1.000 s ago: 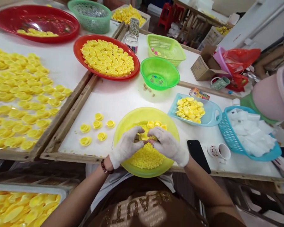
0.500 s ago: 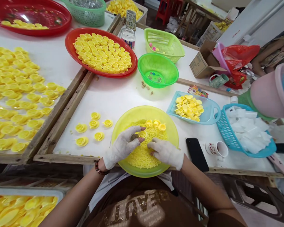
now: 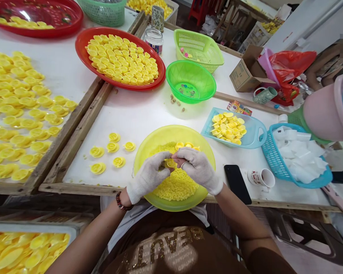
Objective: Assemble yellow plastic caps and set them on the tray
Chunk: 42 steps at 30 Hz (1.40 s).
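Observation:
A wide yellow basin (image 3: 144, 146) with small yellow pellets (image 3: 174, 188) in it stands at the table's front edge. Above the pellets, my left hand (image 3: 151, 173), in a white glove with bare fingertips, is closed around a small round yellow plastic cup piece (image 3: 170, 163). My right hand (image 3: 198, 169), gloved the same way, has its fingertips pinched together at the top of that piece; whatever they hold is hidden. Several like yellow cups (image 3: 180, 145) sit at the basin's far side, partly covered by my right hand. More yellow cups (image 3: 119, 162) rest on the table to the left.
A blue tray (image 3: 253, 133) of yellow discs, a black phone (image 3: 237, 184), a white mug (image 3: 261, 178) and a blue basket (image 3: 277, 163) of white pieces stand right. Beyond are a green bowl (image 3: 191, 82) and a red tray (image 3: 82, 49) of yellow cups. Wooden strips (image 3: 74, 144) edge the table.
My right hand has risen from the pellets and moved up and left to the yellow cup piece in my left hand. My left hand has stayed nearly in place.

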Tool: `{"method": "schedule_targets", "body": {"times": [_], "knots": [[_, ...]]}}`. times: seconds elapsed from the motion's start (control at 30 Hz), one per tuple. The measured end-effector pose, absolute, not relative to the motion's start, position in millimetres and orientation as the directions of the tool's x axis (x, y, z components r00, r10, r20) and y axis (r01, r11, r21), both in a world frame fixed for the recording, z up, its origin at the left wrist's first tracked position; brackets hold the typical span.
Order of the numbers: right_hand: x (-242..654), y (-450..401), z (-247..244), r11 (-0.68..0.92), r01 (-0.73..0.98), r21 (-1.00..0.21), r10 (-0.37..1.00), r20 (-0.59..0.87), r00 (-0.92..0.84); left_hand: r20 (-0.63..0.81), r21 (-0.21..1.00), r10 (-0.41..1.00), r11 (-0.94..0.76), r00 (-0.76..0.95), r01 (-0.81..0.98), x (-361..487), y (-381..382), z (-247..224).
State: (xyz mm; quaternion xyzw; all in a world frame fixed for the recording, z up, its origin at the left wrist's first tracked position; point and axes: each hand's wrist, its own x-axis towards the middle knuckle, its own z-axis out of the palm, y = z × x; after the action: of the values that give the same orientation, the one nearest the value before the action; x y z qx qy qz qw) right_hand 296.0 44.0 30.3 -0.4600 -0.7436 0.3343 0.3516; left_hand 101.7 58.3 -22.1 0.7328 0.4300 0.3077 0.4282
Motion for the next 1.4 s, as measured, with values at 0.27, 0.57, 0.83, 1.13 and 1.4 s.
{"method": "schedule_targets", "body": {"times": [0.27,0.57,0.83,1.13,1.4], "knots": [[334,32,13,0.301,0.732,-0.611,0.87,-0.138,-0.473,0.215,0.829,0.891,-0.383,0.401,0.407,92,55,-8],[306,73,3,0.292,0.934,-0.204,0.939,-0.124,-0.32,0.231,0.536,0.962,-0.252,0.148,0.806,24,155,-18],[301,90,-11,0.314,0.944,-0.099,0.943,-0.087,-0.322,0.102,0.477,0.979,-0.202,0.174,0.856,28,148,-12],[310,36,14,0.442,0.562,-0.699,0.843,0.11,-0.526,0.006,0.825,0.803,-0.341,0.596,0.45,95,54,3],[308,29,-11,0.29,0.872,-0.394,0.869,-0.274,-0.412,0.013,0.739,0.881,-0.327,0.473,0.589,100,45,-14]]}}
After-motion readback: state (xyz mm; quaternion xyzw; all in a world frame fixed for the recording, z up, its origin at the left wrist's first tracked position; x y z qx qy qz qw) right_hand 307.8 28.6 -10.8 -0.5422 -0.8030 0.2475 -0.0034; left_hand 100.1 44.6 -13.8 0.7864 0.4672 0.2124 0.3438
